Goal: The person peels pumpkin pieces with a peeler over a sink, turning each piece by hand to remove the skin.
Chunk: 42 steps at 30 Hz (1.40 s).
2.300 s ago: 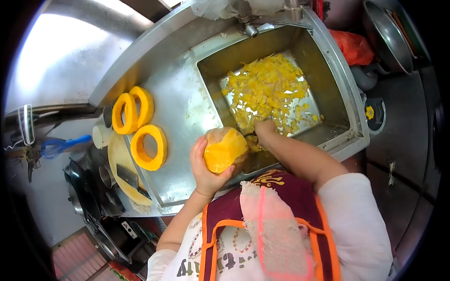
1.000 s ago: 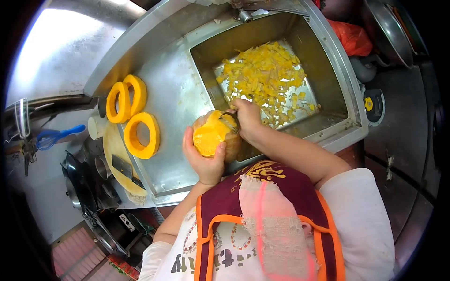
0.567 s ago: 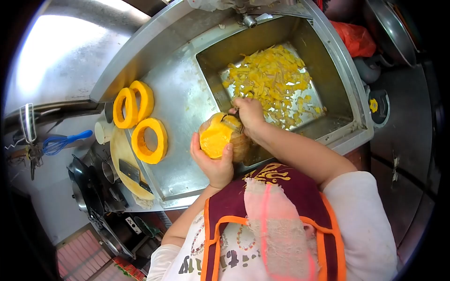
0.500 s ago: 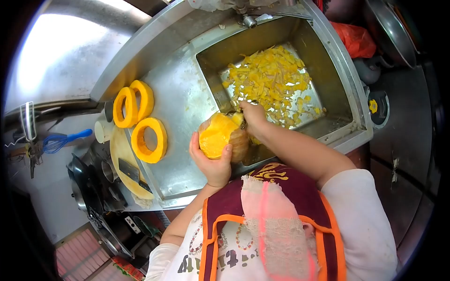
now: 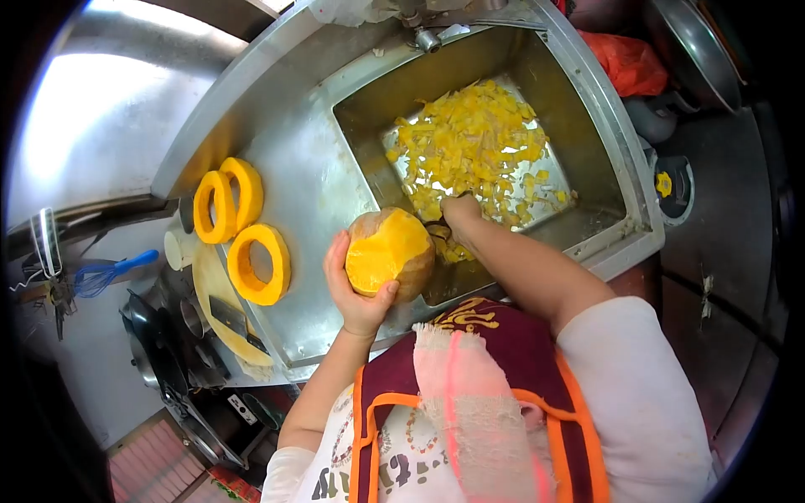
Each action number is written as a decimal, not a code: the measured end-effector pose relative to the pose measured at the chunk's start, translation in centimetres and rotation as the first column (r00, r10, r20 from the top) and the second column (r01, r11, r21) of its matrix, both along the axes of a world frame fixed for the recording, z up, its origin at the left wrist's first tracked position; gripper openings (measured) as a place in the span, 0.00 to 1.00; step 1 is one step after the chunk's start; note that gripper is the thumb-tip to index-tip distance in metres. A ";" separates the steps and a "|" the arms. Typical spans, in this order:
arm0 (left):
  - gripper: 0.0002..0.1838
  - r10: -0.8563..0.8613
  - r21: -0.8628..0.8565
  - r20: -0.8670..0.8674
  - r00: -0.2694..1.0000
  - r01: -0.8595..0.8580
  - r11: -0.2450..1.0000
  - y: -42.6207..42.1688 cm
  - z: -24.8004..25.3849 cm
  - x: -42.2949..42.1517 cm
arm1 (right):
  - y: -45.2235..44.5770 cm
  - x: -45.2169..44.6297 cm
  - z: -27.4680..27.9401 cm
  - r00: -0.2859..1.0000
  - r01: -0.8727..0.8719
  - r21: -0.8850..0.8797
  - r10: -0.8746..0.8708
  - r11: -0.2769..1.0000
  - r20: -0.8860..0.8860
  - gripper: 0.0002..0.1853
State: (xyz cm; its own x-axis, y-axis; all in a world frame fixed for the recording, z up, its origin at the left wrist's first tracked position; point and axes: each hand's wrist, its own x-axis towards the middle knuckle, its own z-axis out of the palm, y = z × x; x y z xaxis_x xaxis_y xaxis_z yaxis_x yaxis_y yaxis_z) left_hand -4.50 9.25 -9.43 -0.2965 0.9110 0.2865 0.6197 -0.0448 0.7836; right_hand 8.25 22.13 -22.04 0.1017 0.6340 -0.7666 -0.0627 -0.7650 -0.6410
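Observation:
My left hand (image 5: 360,306) is wrapped round a partly peeled pumpkin (image 5: 387,256). Bright orange flesh shows on the pumpkin's upper and left side, while tan skin remains on the right and top. Just right of it, over the near edge of the basin, my right hand (image 5: 461,214) closes on a dark peeler (image 5: 438,225), mostly hidden by the fingers. The peeler's end lies close to the pumpkin; whether they touch I cannot tell. Yellow peelings (image 5: 474,134) cover much of the basin floor beyond.
Three pumpkin rings (image 5: 283,264) lie on the steel drainboard (image 5: 314,168) at left. Beside them a cleaver (image 5: 228,314) rests on a round cutting board (image 5: 205,277). The sink basin (image 5: 579,101) has a tap (image 5: 428,40) at its back. A blue whisk (image 5: 113,268) hangs far left.
My right hand has moved the peeler off the pumpkin, slightly right and down over the basin. The pumpkin looks turned a little in my left hand. The whole view has shifted slightly.

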 end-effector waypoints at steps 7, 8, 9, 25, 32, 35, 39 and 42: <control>0.44 -0.029 0.018 -0.001 1.000 0.029 0.999 0.4 0.1 0.1 | 0.8 -2.0 7.2 0.812 0.026 -0.113 -0.087 0.993 -0.577 0.11; 0.44 -0.031 0.017 -0.009 0.999 0.031 0.999 0.3 0.2 -0.1 | 0.4 -1.6 4.9 0.952 -0.130 0.012 0.128 0.991 -0.277 0.10; 0.44 -0.037 0.013 -0.015 0.999 0.037 0.999 0.2 0.2 -0.2 | -0.3 -0.7 0.9 0.950 -0.310 0.075 0.304 0.948 0.075 0.10; 0.44 0.211 0.012 0.153 0.965 -0.215 0.976 -1.2 -0.9 1.1 | -3.0 -1.0 0.8 0.835 0.539 -0.279 -0.548 0.795 0.050 0.15; 0.42 0.274 0.016 0.182 0.944 -0.281 0.959 -1.4 -1.2 1.6 | -2.0 -2.9 7.8 0.867 0.229 -0.211 -0.298 0.950 -0.400 0.11; 0.41 0.246 0.018 0.077 0.966 -0.248 0.969 -1.8 -1.2 1.2 | -3.1 -0.9 2.1 0.996 0.086 -0.045 -0.086 0.995 0.012 0.11; 0.42 0.135 0.016 0.018 0.991 -0.136 0.991 -0.9 -0.8 0.6 | -1.7 -1.6 -2.0 0.854 0.520 -0.162 -0.509 0.839 0.104 0.08; 0.44 0.026 0.024 -0.003 1.000 -0.026 0.999 -0.4 -0.4 0.1 | 1.7 -1.2 5.9 0.850 0.326 -0.261 -0.403 0.909 -0.341 0.08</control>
